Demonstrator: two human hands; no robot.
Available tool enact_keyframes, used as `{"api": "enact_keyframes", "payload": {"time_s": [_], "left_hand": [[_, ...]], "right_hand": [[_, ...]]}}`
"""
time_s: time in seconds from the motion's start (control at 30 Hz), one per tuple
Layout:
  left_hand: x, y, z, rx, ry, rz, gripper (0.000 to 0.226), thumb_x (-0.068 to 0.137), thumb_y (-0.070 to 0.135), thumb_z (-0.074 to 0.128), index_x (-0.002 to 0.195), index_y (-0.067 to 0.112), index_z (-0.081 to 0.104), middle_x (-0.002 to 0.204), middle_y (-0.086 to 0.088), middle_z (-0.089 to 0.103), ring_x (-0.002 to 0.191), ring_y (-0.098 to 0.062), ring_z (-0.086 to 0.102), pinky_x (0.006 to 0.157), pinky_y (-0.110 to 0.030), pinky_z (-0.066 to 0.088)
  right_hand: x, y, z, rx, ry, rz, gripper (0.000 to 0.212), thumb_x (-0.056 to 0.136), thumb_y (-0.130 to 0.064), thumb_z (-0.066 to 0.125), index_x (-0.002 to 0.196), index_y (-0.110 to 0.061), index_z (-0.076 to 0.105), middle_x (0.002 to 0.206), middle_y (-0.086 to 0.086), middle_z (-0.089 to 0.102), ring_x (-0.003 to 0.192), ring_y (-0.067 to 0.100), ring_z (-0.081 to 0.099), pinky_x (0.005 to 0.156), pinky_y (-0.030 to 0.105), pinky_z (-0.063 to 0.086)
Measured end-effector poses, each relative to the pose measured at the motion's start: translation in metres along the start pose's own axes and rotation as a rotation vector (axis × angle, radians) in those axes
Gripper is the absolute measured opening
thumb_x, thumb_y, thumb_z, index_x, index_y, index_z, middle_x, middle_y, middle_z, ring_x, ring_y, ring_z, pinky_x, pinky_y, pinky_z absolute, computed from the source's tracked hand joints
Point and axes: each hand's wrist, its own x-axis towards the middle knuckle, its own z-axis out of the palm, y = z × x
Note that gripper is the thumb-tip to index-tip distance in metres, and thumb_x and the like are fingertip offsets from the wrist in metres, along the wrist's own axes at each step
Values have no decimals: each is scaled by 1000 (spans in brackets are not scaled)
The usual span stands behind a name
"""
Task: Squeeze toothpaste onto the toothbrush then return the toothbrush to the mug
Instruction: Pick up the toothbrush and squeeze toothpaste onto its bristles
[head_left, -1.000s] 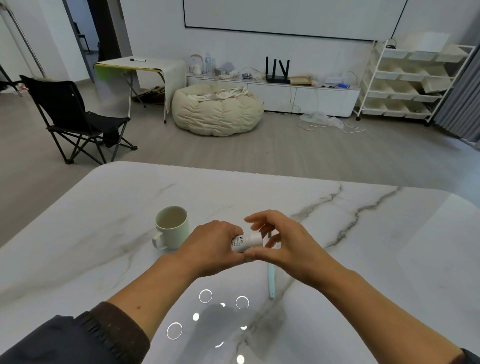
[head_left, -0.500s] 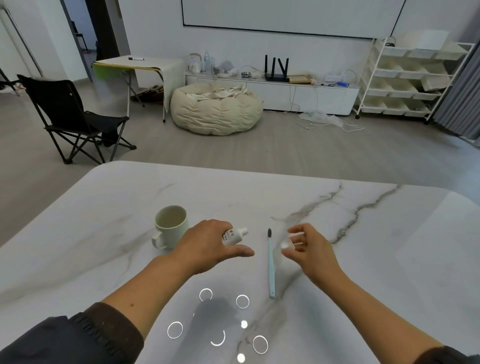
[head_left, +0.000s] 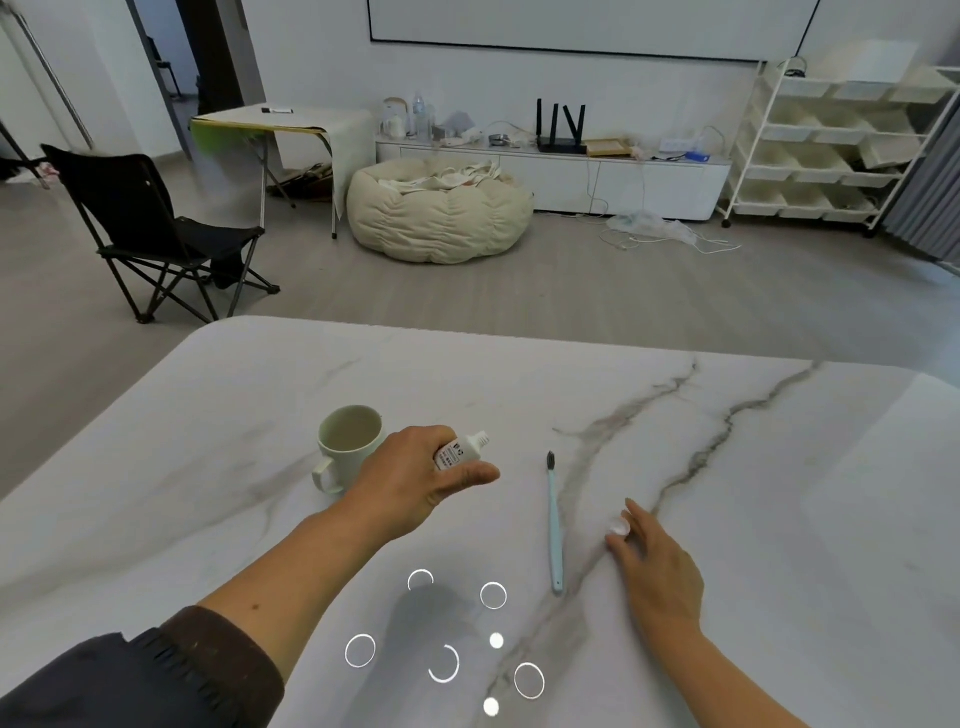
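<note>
- The left hand (head_left: 415, 480) is wrapped around a small white toothpaste tube (head_left: 461, 451), fingers curled over the body and the thumb stretched out beneath it.
- The tube's threaded nozzle is bare and pointing up and to the right, clear of the fingers; the hand holds it above the tabletop (head_left: 779, 493).
- A pale mug (head_left: 349, 446) stands upright just left of that hand, handle turned toward the near left; the wrist overlaps its right side, and contact cannot be told. Nothing stands inside the mug.
- The toothbrush (head_left: 554, 525) lies flat on the white marbled tabletop between the two hands, touching neither. Its dark bristle head points away from the person and its light blue handle runs back toward the near edge.
- The right hand (head_left: 655, 558) is low at the tabletop to the right of the toothbrush, pinching a small round white cap (head_left: 618, 527) at its fingertips.
- Whether the cap is resting on the surface or just above it cannot be told.
- Dark grey veins cross the tabletop beyond the right hand.
- A dark sleeve (head_left: 130, 680) with a brown ribbed cuff covers the left forearm near the bottom edge.
- Past the tabletop, on the floor, are a black folding chair (head_left: 150, 228) and a cream beanbag (head_left: 439, 213).
</note>
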Motion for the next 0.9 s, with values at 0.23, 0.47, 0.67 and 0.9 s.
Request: {"api": "enact_keyframes", "payload": {"time_s": [0.23, 0.47, 0.67, 0.9], "left_hand": [[-2, 11, -4, -164, 51, -14, 50, 50, 67, 60, 61, 20, 47, 49, -1, 49, 41, -15, 46, 45, -30, 46], [-7, 11, -7, -179, 79, -8, 55, 47, 67, 61, 62, 16, 48, 47, 2, 47, 40, -13, 44, 42, -28, 44], [-8, 9, -10, -167, 95, -3, 69, 42, 75, 56, 67, 11, 51, 47, 1, 47, 38, -11, 44, 44, -29, 45], [-7, 5, -10, -98, 149, 1, 72, 42, 79, 57, 63, 10, 50, 46, 6, 44, 43, -15, 42, 45, -33, 41]], "right_hand": [[-5, -32, -1, -173, 266, -330, 26, 70, -13, 81, 94, -8, 70, 85, 8, 72, 82, 34, 67, 72, 41, 49], [-13, -73, 22, -251, -188, 7, 33, 90, -40, 52, 107, -12, 57, 109, 4, 66, 103, 24, 61, 79, 30, 44], [-7, -71, 27, -213, -257, 133, 16, 82, -22, 57, 76, -11, 47, 84, 11, 61, 79, 27, 56, 68, 27, 41], [-8, -79, 25, -138, -284, 125, 25, 81, -12, 56, 63, -11, 38, 78, 9, 59, 79, 27, 57, 66, 28, 43]]}}
